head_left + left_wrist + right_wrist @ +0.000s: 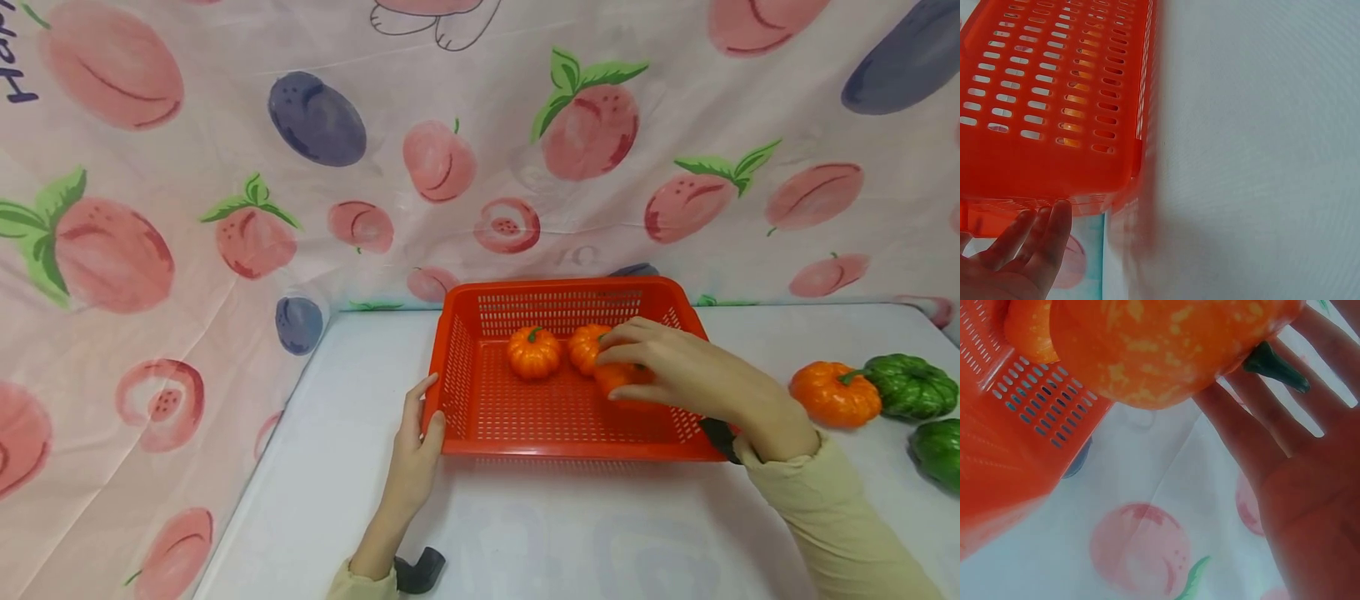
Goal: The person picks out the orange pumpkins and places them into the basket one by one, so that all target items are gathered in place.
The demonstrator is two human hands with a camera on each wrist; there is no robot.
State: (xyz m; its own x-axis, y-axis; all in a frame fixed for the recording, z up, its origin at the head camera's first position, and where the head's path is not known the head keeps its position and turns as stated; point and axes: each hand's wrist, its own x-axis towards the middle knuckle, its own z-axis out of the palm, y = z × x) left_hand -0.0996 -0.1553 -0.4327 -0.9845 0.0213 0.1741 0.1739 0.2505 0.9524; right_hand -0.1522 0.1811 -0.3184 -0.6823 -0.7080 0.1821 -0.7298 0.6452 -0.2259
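A red plastic basket (570,450) with slotted walls stands on the white table. Inside it sit two small orange pumpkins, one on the left (534,353) and one in the middle (587,348). My right hand (675,371) reaches over the basket's right side and holds a third orange pumpkin (1166,350) by its top. Its green stem (1275,367) points towards the palm. At the basket's left side, my left hand (414,467) touches the outside of the rim, its thumb near the front corner. In the left wrist view its fingers (1047,244) look nearly straight against the basket.
To the right on the table lie another orange pumpkin (834,394), a dark green pumpkin (910,386) and a green vegetable (939,452) partly out of frame. A fruit-printed cloth (465,92) hangs behind the table and along its left.
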